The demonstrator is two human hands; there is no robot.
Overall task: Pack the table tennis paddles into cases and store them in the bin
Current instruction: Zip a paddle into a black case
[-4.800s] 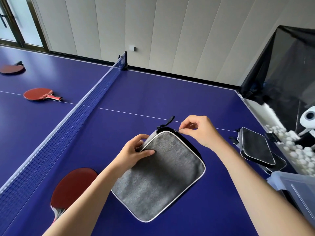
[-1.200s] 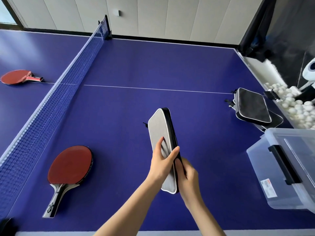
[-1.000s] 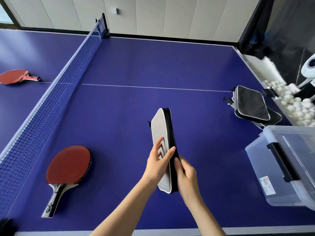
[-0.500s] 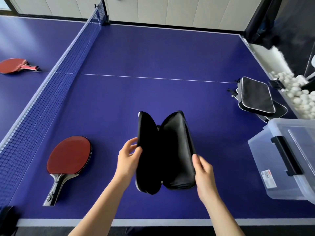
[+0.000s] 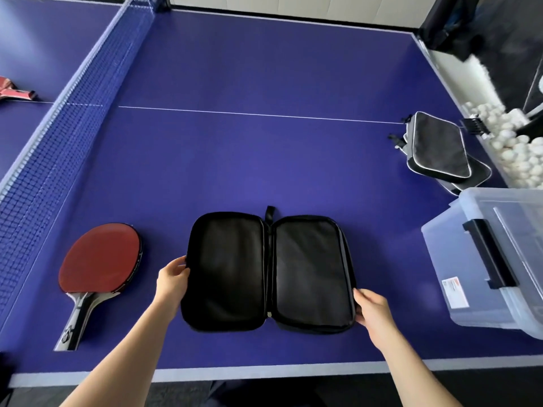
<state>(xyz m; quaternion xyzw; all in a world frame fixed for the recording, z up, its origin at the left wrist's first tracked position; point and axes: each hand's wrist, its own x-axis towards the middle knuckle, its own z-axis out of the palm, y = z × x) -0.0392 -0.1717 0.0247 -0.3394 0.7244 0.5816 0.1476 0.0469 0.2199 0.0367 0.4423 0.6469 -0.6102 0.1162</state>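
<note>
Btwn hands (image 5: 172,282): opened case (image 5: 269,273), nothing inside

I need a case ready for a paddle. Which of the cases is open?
The case spread flat between both hands, black lining up. The cases stacked by the bin are closed.

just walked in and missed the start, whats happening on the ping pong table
A person is packing paddles into cases. An unzipped paddle case lies spread open and empty on the blue table, the left hand and right hand gripping its outer edges. A red paddle lies just left of it, unpacked. Two closed cases are stacked by the lidded clear bin.
</note>
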